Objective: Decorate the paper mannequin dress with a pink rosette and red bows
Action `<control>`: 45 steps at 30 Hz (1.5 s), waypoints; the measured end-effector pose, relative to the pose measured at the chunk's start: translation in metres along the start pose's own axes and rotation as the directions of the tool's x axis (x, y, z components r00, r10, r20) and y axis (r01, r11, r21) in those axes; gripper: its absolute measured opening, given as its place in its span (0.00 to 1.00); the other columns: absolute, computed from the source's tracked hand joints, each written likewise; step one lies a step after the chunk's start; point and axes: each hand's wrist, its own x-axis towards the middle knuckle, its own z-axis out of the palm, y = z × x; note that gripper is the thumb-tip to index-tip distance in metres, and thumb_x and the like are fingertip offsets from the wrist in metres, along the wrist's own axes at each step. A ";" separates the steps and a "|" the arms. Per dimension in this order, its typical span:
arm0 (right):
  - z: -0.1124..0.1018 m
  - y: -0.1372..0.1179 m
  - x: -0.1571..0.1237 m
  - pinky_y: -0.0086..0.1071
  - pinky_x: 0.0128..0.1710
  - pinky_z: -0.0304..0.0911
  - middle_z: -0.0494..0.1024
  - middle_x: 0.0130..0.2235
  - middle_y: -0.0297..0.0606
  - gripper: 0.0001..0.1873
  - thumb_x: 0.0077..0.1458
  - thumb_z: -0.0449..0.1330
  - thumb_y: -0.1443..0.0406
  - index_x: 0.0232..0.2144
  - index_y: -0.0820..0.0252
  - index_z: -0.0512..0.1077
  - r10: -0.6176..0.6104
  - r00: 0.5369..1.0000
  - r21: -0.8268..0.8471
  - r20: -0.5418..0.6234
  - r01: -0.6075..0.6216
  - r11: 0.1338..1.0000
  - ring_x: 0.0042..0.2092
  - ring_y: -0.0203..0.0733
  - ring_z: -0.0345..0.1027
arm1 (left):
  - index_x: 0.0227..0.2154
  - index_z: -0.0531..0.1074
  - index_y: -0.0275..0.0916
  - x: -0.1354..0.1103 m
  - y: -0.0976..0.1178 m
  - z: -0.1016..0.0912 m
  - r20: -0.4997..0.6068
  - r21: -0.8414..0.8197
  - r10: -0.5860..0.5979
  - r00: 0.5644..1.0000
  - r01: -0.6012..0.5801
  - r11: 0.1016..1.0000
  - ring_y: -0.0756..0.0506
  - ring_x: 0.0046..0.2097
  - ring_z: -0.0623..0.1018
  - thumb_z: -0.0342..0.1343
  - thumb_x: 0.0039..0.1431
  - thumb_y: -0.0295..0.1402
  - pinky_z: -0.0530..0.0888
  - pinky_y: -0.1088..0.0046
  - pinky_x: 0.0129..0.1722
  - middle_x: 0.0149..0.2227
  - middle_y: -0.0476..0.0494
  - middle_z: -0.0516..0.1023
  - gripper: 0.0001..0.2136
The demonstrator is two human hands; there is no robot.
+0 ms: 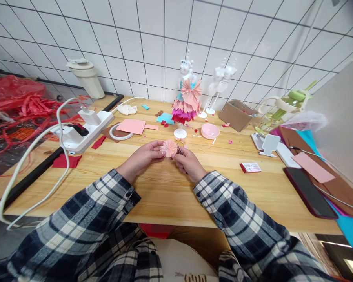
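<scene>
A small pleated pink paper rosette (168,148) is held just above the wooden table (164,196), in the middle. My left hand (144,156) pinches its left edge with fingers closed. My right hand (188,162) is closed round a thin dark tool, perhaps tweezers (179,149), whose tip touches the rosette's right side. Behind them stands a white mannequin (186,102) dressed in pink and magenta paper fans, with one large fan on its chest.
A bare white mannequin (220,84), pink bowl (210,131), cardboard box (237,114), pink paper sheet (131,126), tape ring (120,132) and power strip (82,131) lie behind. Right: phone (310,192), white stand (269,145), small red box (250,167). Red scraps left.
</scene>
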 end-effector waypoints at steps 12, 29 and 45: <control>0.002 0.002 0.003 0.22 0.11 0.37 0.63 0.21 0.18 0.21 0.43 0.66 0.59 0.33 0.54 0.58 -0.005 0.997 0.118 -0.079 0.015 0.993 0.14 0.24 0.45 | 0.41 0.76 0.37 -0.002 0.000 0.000 0.047 0.051 0.027 0.999 -0.030 0.998 0.46 0.41 0.79 0.69 0.45 0.32 0.73 0.73 0.40 0.42 0.41 0.80 0.17; -0.001 0.001 0.002 0.20 0.11 0.38 0.65 0.22 0.19 0.19 0.43 0.63 0.62 0.34 0.55 0.58 -0.058 0.993 0.217 -0.102 0.079 0.973 0.14 0.23 0.45 | 0.44 0.76 0.36 0.001 -0.001 -0.002 0.092 0.084 0.005 0.996 -0.013 0.996 0.46 0.42 0.79 0.69 0.42 0.27 0.73 0.74 0.40 0.45 0.39 0.81 0.22; 0.002 0.005 0.003 0.21 0.15 0.42 0.67 0.23 0.22 0.26 0.42 0.69 0.59 0.38 0.55 0.59 -0.085 0.994 0.120 -0.062 0.092 0.989 0.18 0.26 0.52 | 0.42 0.74 0.36 0.000 -0.002 -0.001 0.084 0.026 -0.017 0.996 0.015 1.000 0.48 0.36 0.80 0.70 0.43 0.27 0.74 0.75 0.36 0.38 0.41 0.82 0.21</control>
